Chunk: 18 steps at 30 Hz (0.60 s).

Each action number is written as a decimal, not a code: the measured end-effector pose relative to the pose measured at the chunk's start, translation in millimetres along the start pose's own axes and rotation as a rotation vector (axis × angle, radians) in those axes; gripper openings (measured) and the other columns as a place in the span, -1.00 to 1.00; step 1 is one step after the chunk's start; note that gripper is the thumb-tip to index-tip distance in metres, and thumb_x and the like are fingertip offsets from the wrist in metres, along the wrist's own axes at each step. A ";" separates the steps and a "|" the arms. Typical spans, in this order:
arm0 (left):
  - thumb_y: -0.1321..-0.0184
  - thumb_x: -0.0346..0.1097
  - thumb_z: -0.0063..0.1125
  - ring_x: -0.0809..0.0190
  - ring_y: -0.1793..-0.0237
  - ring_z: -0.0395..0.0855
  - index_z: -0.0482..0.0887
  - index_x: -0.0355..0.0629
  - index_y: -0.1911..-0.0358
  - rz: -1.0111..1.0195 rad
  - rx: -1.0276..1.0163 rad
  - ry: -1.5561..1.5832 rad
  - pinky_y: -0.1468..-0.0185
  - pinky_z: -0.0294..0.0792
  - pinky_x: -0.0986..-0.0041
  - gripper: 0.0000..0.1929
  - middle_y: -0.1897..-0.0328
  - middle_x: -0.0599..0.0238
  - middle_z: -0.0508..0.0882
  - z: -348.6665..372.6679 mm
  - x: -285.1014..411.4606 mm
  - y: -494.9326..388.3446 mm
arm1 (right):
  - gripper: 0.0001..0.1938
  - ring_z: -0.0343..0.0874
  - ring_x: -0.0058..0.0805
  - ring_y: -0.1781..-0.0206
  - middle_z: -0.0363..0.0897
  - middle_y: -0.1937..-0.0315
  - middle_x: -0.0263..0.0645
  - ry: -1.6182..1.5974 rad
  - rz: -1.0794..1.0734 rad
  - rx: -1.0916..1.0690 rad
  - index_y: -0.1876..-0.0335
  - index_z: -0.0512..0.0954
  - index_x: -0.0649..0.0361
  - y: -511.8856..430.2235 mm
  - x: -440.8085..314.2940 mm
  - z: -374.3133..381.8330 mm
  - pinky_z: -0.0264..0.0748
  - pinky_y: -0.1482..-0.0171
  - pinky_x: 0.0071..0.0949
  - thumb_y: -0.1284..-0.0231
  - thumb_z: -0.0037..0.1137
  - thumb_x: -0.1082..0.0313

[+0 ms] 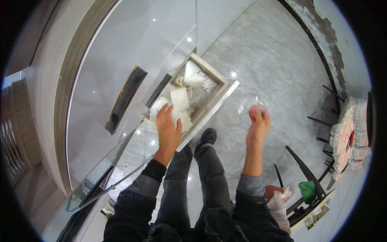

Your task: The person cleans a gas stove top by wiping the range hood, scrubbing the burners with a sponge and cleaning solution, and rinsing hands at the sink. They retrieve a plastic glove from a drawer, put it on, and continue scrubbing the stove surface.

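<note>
A pulled-out drawer point(208, 110) holds white cloth-like pieces point(179, 98), clear plastic wrapping point(196, 96) and a small roll of off-white material point(180, 81). My left hand point(170, 125) is over its near left corner, fingers apart against a white piece; whether it grips that piece is unclear. To the right of the drawer, above the floor, my right hand point(259, 119) has its fingers closed on a thin piece of clear plastic point(249, 104), which is blurred and partly see-through.
A glossy cabinet front with a dark handle point(126, 99) stands left of the drawer. A long-handled pole point(113, 186) leans at lower left. Dark furniture legs point(305, 168), a green cloth point(307, 192) and a frilled cover point(344, 139) are at right. Below the drawer is my shoe point(208, 136).
</note>
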<state>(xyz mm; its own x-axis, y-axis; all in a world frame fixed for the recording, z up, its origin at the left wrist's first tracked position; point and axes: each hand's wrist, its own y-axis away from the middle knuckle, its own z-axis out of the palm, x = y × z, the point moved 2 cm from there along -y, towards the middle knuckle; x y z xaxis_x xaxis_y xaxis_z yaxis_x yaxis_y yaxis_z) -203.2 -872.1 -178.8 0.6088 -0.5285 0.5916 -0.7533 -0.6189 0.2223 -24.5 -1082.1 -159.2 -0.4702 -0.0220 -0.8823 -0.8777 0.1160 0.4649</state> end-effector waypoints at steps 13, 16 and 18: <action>0.03 -0.60 0.08 -0.21 -0.20 0.34 0.48 -0.14 0.09 0.074 -0.045 -0.180 -0.22 0.27 0.14 -0.62 -0.16 -0.08 0.33 1.7 -61.7 4.1 | -0.78 0.50 -0.47 0.49 0.54 0.48 -0.30 0.766 -0.323 -0.375 0.02 0.45 0.18 23.7 17.0 33.6 0.41 0.41 -0.48 -0.26 0.08 0.38; 0.07 -0.71 0.05 -0.23 -0.21 0.33 0.42 -0.20 0.13 0.050 0.033 -0.074 -0.13 0.34 0.20 -0.61 -0.13 -0.10 0.31 -9.8 -62.9 9.6 | -0.65 0.64 -0.17 0.43 0.63 0.47 -0.14 1.014 -0.740 -0.583 -0.09 0.44 0.12 25.0 41.2 95.7 0.50 0.41 -0.30 -0.18 0.10 0.36; 0.06 -0.73 0.07 -0.22 -0.23 0.31 0.42 -0.19 0.14 -0.054 0.043 0.003 -0.11 0.35 0.21 -0.61 -0.14 -0.10 0.29 -11.9 -60.9 11.8 | -0.61 0.68 -0.20 0.38 0.65 0.44 -0.11 1.367 -0.794 -0.734 -0.11 0.45 0.16 28.0 76.4 139.4 0.54 0.41 -0.27 -0.12 0.06 0.38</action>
<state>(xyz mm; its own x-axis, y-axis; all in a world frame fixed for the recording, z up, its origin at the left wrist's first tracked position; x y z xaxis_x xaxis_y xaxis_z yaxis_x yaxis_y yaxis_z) -252.1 -840.3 -203.0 0.6472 -0.4922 0.5821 -0.7082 -0.6707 0.2204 -72.2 -942.0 -223.9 0.6660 -0.6417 -0.3804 -0.5878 -0.7654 0.2622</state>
